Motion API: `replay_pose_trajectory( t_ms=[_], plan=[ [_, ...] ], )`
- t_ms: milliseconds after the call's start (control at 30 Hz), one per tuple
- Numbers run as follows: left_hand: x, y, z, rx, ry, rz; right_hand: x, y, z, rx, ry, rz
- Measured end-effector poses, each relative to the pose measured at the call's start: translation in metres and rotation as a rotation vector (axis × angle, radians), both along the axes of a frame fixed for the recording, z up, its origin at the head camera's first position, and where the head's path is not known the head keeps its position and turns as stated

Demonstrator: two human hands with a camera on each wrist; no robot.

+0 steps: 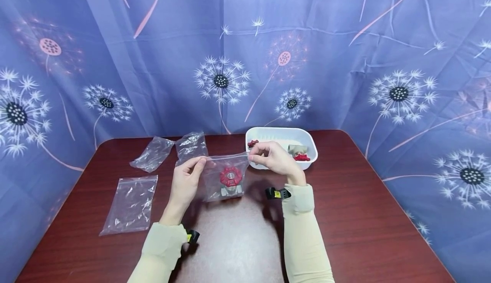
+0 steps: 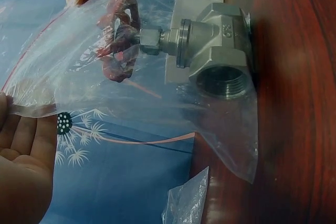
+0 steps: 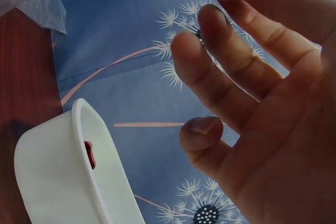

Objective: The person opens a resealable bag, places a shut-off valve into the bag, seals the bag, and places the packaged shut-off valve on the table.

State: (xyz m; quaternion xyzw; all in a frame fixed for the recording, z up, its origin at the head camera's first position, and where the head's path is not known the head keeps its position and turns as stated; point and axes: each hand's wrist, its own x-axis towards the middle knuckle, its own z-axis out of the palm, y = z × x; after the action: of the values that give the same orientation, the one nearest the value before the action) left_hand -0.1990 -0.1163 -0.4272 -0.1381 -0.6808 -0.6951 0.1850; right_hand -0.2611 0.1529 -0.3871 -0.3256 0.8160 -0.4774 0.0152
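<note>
A clear zip bag (image 1: 213, 185) stands upright over the table's middle, its top edge stretched between both hands. Inside it sits a metal gate valve (image 2: 215, 45) with a red handwheel (image 1: 231, 176), the wheel upward and the threaded body at the bag's bottom. My left hand (image 1: 186, 180) pinches the bag's upper left corner between thumb and fingers. At the upper right corner, my right hand (image 1: 277, 158) pinches the edge with thumb and forefinger; its other fingers (image 3: 210, 77) are loosely bent in the right wrist view.
Behind the right hand a white tub (image 1: 312, 144) holds a red-handled valve (image 1: 301, 157) and another red handle (image 1: 252, 143). Clear bags lie on the left: one flat zip bag (image 1: 130, 206) and two crumpled bags (image 1: 153, 153) farther back. A patterned curtain (image 1: 245, 61) hangs behind the table.
</note>
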Motion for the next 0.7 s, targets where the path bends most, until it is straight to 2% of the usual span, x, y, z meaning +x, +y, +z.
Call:
replay_pose_trajectory(
  t_ms=[200, 333, 467, 533, 600, 700],
  plan=[
    [-0.001, 0.001, -0.001, 0.008, 0.01, -0.022, -0.001, -0.001, 0.0, 0.011, 0.044, 0.011],
    [-0.002, 0.0, -0.002, -0.031, 0.023, -0.009, 0.0, -0.007, 0.001, 0.016, 0.085, -0.004],
    [-0.002, 0.0, -0.002, -0.061, 0.013, 0.006, 0.001, -0.018, 0.002, 0.012, 0.147, 0.033],
    [0.001, 0.0, 0.002, -0.06, -0.005, 0.005, 0.001, -0.025, 0.002, 0.013, 0.182, 0.051],
    [0.006, 0.002, 0.01, -0.062, -0.022, 0.0, 0.001, -0.031, 0.003, 0.024, 0.211, 0.054],
    [0.006, 0.002, 0.011, -0.057, -0.035, 0.002, 0.002, -0.037, 0.003, 0.034, 0.222, 0.042]
  ],
)
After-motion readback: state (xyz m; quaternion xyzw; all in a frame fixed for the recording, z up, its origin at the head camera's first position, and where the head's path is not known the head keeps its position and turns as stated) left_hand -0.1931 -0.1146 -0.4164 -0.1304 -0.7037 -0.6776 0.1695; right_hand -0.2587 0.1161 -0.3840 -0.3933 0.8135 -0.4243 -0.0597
